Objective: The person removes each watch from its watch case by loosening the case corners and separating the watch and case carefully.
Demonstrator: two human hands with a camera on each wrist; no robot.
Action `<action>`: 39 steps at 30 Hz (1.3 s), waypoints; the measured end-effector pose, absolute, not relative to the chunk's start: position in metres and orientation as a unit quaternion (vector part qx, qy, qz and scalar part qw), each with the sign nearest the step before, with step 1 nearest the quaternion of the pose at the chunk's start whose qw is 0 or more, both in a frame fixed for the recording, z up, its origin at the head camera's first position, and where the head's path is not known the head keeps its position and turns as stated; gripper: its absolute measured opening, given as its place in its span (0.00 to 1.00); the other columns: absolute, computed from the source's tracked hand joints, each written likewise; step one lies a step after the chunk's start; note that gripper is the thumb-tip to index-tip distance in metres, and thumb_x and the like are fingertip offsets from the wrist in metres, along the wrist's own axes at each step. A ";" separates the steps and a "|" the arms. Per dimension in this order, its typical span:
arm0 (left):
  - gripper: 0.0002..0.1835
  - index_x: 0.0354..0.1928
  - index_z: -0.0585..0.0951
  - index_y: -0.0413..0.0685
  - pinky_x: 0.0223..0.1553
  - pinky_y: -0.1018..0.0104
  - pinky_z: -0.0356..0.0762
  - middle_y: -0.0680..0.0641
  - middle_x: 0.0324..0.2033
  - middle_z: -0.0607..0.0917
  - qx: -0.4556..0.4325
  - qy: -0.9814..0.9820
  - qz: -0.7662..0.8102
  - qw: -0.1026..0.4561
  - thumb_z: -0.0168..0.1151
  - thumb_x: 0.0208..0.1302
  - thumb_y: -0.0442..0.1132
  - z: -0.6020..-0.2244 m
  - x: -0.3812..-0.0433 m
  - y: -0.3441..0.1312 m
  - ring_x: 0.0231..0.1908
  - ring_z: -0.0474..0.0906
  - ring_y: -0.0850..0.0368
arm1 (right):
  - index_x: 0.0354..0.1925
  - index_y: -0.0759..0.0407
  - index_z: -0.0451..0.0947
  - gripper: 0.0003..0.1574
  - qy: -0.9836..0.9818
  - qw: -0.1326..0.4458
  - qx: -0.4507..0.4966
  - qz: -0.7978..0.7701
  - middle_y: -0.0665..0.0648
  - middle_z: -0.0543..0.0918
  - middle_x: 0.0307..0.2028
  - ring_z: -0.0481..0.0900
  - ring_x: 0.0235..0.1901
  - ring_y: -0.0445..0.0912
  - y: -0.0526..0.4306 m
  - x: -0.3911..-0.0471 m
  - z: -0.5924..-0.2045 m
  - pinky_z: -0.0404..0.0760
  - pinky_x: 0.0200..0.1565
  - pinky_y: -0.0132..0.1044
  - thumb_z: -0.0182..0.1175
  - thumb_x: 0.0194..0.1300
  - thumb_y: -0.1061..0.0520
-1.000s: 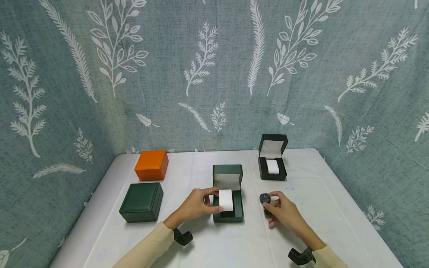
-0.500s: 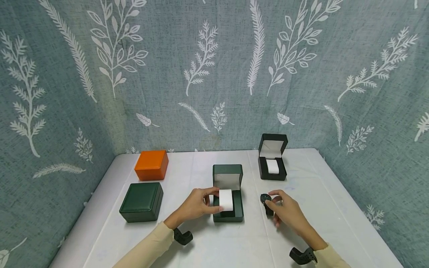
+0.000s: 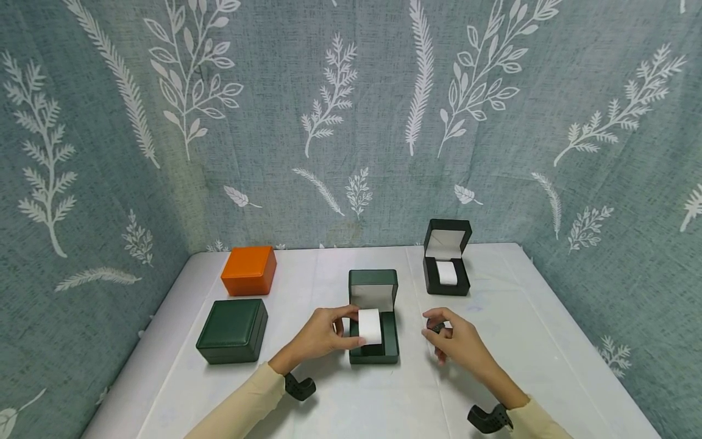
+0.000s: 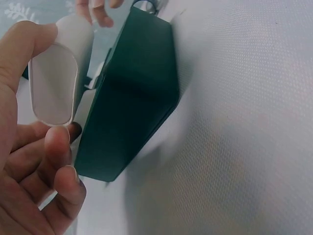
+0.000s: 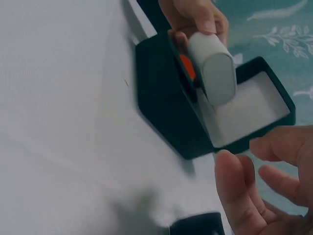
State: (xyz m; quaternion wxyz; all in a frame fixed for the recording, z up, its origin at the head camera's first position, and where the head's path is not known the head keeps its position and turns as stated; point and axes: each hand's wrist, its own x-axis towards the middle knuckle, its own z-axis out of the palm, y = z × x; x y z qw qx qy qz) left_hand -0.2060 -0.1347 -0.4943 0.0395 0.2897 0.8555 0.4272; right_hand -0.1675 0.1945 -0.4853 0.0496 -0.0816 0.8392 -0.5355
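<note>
My left hand (image 3: pixel 323 332) pinches a white watch cushion (image 3: pixel 370 327) between thumb and fingers, over the open green watch box (image 3: pixel 389 347). The left wrist view shows the cushion's (image 4: pixel 55 85) oval end, the thumb on top and fingertips below. To the right of the box, my right hand (image 3: pixel 463 344) hovers above a dark wristwatch (image 3: pixel 437 327), mostly hidden beneath the fingers in the head view. A bare gap separates thumb and forefinger of the right hand (image 5: pixel 264 181) in its wrist view. Seen from the left wrist, the watch (image 4: pixel 145 6) stands apart from those fingertips.
An open black watch box (image 3: pixel 446 286) with a white cushion inside stands at the back right. On the left are a closed orange box (image 3: pixel 248 271) and, nearer, a closed green box (image 3: pixel 231 332). A patterned curtain (image 3: pixel 351 122) borders the white table (image 3: pixel 307 402).
My right hand has let go of the watch, its fingers shifting a little left over it. The left hand stays with the cushion, which has risen very slightly.
</note>
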 end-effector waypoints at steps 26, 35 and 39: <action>0.36 0.65 0.80 0.43 0.24 0.71 0.70 0.55 0.47 0.88 0.292 0.856 0.426 0.033 0.77 0.59 0.54 -0.496 -0.210 -0.133 0.25 0.74 0.65 | 0.66 0.49 0.76 0.29 0.805 0.119 -0.155 -0.560 0.59 0.80 0.46 0.83 0.19 0.53 0.153 -0.174 -0.514 0.83 0.22 0.48 0.69 0.70 0.50; 0.33 0.62 0.82 0.44 0.28 0.70 0.73 0.54 0.47 0.85 0.308 0.856 0.416 0.009 0.78 0.58 0.53 -0.499 -0.208 -0.134 0.27 0.76 0.65 | 0.66 0.51 0.75 0.30 0.811 0.118 -0.134 -0.557 0.59 0.80 0.44 0.83 0.20 0.50 0.146 -0.171 -0.517 0.83 0.21 0.46 0.70 0.69 0.51; 0.34 0.62 0.82 0.44 0.30 0.68 0.76 0.52 0.52 0.83 0.305 0.856 0.418 0.001 0.78 0.58 0.53 -0.500 -0.208 -0.133 0.29 0.77 0.62 | 0.67 0.50 0.75 0.30 0.812 0.117 -0.131 -0.557 0.58 0.80 0.44 0.83 0.19 0.50 0.145 -0.170 -0.518 0.83 0.21 0.46 0.69 0.70 0.50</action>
